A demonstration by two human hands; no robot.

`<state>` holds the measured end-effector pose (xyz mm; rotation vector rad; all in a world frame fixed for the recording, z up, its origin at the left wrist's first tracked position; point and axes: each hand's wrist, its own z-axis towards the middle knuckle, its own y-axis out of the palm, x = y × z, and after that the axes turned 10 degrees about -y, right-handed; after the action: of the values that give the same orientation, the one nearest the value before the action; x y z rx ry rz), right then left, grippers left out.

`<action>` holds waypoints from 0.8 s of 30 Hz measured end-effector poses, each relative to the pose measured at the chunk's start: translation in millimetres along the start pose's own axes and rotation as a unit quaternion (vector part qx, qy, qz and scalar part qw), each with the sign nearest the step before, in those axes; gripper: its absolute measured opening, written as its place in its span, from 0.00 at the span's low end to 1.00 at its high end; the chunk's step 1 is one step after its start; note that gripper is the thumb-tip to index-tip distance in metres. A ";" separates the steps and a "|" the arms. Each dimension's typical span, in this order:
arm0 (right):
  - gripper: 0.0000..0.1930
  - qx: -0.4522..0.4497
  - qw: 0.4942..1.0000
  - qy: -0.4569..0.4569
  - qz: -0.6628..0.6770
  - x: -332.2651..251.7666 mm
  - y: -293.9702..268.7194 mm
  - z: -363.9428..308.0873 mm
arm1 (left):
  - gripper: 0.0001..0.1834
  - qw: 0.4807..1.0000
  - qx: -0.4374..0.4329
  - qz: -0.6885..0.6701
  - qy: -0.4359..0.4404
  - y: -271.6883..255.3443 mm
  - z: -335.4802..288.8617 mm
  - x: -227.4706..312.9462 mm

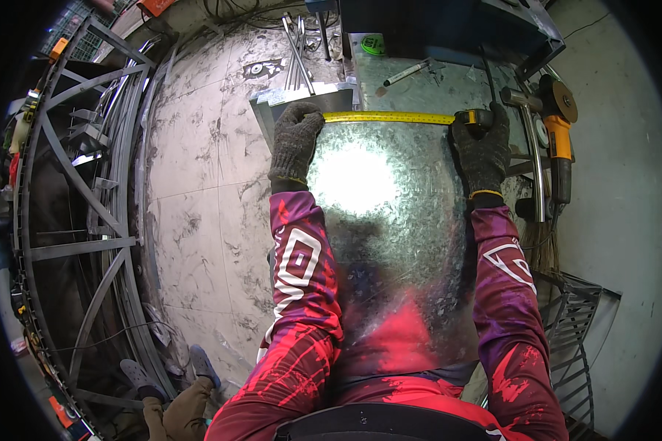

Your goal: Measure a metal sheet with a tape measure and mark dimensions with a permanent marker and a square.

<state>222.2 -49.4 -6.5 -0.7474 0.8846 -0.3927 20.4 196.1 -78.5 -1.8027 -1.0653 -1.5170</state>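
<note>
A yellow tape measure blade (390, 117) is drawn out straight across a shiny galvanized metal sheet (397, 242). My left hand (295, 143), in a dark grey knit glove, pinches the blade's free end at the sheet's left edge. In my gloved right hand (484, 154) is the black and yellow tape measure case (475, 118), near the sheet's right side. The fingertips of both hands are partly hidden. Beyond the blade lies a white marker (406, 73) with a dark tip. A bright light glares off the sheet in front of my left hand.
To the right lie a hammer (531, 140) and an orange angle grinder (560, 143). A green round sticker (373, 45) and metal strips (297, 62) are at the back. A metal rack (81, 253) with long bars stands left, with another person's feet (169, 375) near it.
</note>
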 end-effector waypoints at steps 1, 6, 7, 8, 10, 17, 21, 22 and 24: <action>0.41 0.000 1.000 0.000 0.000 -0.6 -0.3 0.0 | 0.08 1.000 0.000 0.000 0.000 -0.1 -0.1 0.3; 0.41 -0.003 1.000 0.002 -0.001 -1.2 -0.3 -0.2 | 0.10 0.999 -0.005 0.037 -0.004 -1.9 -1.0 2.2; 0.41 -0.004 1.000 0.003 -0.001 -0.9 0.0 -0.3 | 0.10 0.999 -0.005 0.038 -0.005 -3.1 -0.3 1.4; 0.41 -0.001 1.000 -0.001 0.004 -0.5 0.4 -0.4 | 0.10 0.999 -0.002 0.048 0.002 -4.1 1.1 0.8; 0.41 0.000 1.000 -0.003 0.007 -0.5 0.2 -0.6 | 0.10 0.998 0.001 0.059 0.007 -3.4 0.5 1.4; 0.41 0.007 1.000 -0.008 0.003 6.9 1.4 2.5 | 0.09 0.999 0.011 0.043 0.019 3.8 0.9 3.0; 0.40 -0.007 0.999 0.003 0.036 1.5 3.0 1.2 | 0.08 0.999 0.021 0.030 -0.016 2.4 -3.1 7.0; 0.40 -0.012 0.999 -0.004 0.041 3.1 8.2 -0.2 | 0.08 0.999 0.031 0.028 -0.016 0.4 -4.1 5.3; 0.39 0.045 0.998 -0.044 0.025 10.6 17.1 5.6 | 0.07 0.995 0.036 0.062 0.070 0.4 -0.4 2.1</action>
<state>233.1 -41.6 -22.5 -0.6540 0.7971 -0.3506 20.6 196.0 -76.3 -1.6547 -0.9129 -1.4875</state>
